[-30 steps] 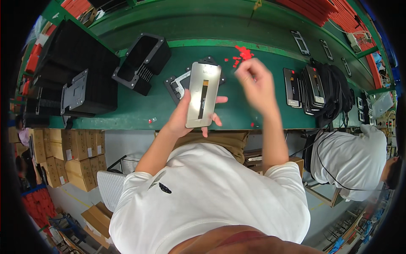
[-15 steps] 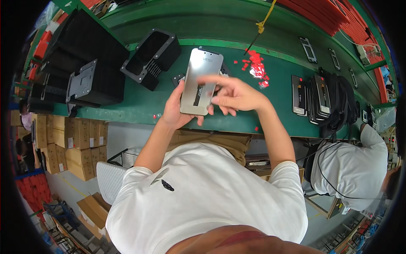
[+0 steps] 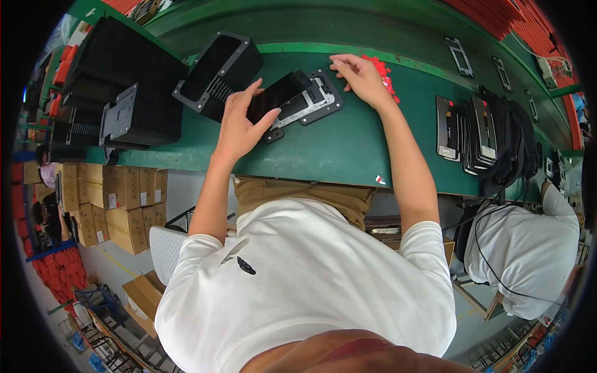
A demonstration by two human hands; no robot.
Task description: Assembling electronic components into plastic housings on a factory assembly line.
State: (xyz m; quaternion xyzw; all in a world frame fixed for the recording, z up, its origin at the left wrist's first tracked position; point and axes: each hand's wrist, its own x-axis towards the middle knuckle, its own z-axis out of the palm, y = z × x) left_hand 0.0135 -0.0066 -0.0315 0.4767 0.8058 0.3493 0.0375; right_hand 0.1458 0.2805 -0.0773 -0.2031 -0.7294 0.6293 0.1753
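From the head camera, a glossy black phone screen panel [image 3: 283, 93] lies tilted on the slant over a dark assembly fixture [image 3: 328, 109], covering the upper left of it. The panel is long and flat, its dark face turned up, with a faint sheen across it. Beyond its lower edge, a pale silver inner plate [image 3: 311, 110] shows inside the fixture's screw-studded black border.

The left hand [image 3: 241, 124], at the fixture's left, grips the panel's near end, thumb along the lower edge and fingers spread apart on the opposite side. The right hand [image 3: 362, 76] is raised just beside the fixture's upper right corner, fingers loosely curled, thumb and forefinger reaching toward it; whether their tips meet or pinch anything, one cannot tell.

Small red pieces [image 3: 390, 82] lie to the right of the fixture, partly behind the right hand, on the green table [image 3: 323, 158]. A black housing [image 3: 249, 62] with a grey rim sits to the fixture's left, and a row of flat panels [image 3: 482, 127] stands well to its right.
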